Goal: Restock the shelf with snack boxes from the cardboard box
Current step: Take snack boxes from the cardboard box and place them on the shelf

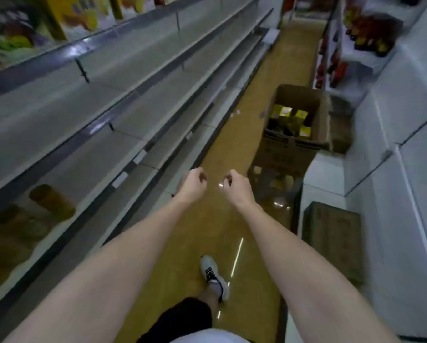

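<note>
The cardboard box [295, 120] stands open on the aisle floor [232, 149], well ahead of the person, and everything else reads from it. Inside it, yellow snack boxes [290, 113] show toward the middle and near side, packed among darker items too blurred to name. To the left of the box, across a strip of floor, runs the shelf [123, 102], several long grey tiers mostly bare on this stretch, with blurred packages on the top tier and jar-like shapes on a lower tier nearer the camera. Both arms reach out toward the box but stop well short of it: the left hand [194, 185] and the right hand [237, 185] hang close together over the floor, each with fingers loosely curled inward and nothing in them. One white shoe [215, 278] is planted on the floor far behind the box. The likely next step is closing in on the box to lift out stock. The risk lies in the narrow aisle: another carton [333, 241] sits nearer the camera on the right side, so a hurried stride could clip it, and grabbing several boxes at once may spill some.
</note>
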The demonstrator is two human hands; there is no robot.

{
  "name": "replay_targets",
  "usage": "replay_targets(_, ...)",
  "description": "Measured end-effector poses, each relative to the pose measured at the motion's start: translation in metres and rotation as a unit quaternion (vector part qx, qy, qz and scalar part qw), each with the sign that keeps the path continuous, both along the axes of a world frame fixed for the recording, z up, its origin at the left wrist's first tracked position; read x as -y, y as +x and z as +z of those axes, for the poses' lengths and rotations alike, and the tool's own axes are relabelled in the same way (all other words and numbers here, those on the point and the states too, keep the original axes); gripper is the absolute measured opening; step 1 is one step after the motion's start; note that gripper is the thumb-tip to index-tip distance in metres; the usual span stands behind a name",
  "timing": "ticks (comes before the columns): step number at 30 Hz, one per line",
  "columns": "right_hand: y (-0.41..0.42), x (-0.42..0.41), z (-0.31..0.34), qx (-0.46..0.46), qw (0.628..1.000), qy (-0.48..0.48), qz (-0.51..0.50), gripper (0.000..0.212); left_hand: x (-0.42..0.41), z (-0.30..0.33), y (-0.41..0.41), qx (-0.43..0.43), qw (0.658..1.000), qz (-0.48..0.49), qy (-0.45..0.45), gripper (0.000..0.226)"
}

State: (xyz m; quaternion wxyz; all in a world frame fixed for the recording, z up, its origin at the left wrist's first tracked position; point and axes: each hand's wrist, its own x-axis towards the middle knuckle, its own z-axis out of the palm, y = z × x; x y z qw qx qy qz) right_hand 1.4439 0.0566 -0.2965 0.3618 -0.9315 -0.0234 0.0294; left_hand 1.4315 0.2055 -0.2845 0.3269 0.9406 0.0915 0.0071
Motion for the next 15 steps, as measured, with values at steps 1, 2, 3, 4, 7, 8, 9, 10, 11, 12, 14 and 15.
replay_targets(1,0.008,0.013,-0.006,0.000,1.000,-0.003,-0.017,0.012,0.014,-0.005,0.013,0.003,1.000,-0.015,-0.016,0.014)
replay_targets(2,0.018,0.025,-0.012,-0.005,0.999,-0.006,-0.034,0.012,0.029,-0.010,0.028,0.002,0.999,-0.033,-0.029,0.014)
replay_targets(3,0.028,0.037,-0.016,-0.016,0.998,-0.008,-0.053,0.012,0.043,-0.014,0.042,-0.001,0.998,-0.046,-0.039,0.015)
replay_targets(4,0.041,0.049,-0.021,-0.025,0.997,-0.004,-0.073,0.012,0.057,-0.017,0.059,-0.005,0.997,-0.059,-0.046,0.016)
replay_targets(7,0.083,0.082,-0.028,-0.042,0.993,-0.010,-0.113,0.011,0.093,-0.025,0.111,-0.014,0.994,-0.086,-0.072,0.014)
replay_targets(8,0.098,0.092,-0.029,-0.044,0.992,-0.014,-0.120,0.010,0.103,-0.027,0.130,-0.015,0.993,-0.093,-0.077,0.013)
replay_targets(9,0.113,0.101,-0.030,-0.047,0.991,-0.017,-0.127,0.009,0.112,-0.029,0.149,-0.020,0.991,-0.097,-0.085,0.014)
replay_targets(10,0.127,0.109,-0.031,-0.049,0.990,-0.020,-0.132,0.008,0.119,-0.031,0.169,-0.022,0.991,-0.097,-0.093,0.015)
replay_targets(11,0.143,0.116,-0.032,-0.055,0.989,-0.028,-0.132,0.007,0.125,-0.033,0.188,-0.025,0.990,-0.095,-0.102,0.016)
replay_targets(12,0.158,0.122,-0.034,-0.066,0.989,-0.035,-0.130,0.006,0.131,-0.037,0.208,-0.030,0.989,-0.096,-0.110,0.017)
replay_targets(14,0.191,0.130,-0.040,-0.086,0.985,-0.043,-0.141,0.006,0.141,-0.047,0.244,-0.045,0.985,-0.106,-0.127,0.018)
replay_targets(15,0.206,0.134,-0.044,-0.095,0.983,-0.044,-0.151,0.006,0.146,-0.052,0.260,-0.056,0.984,-0.111,-0.131,0.018)
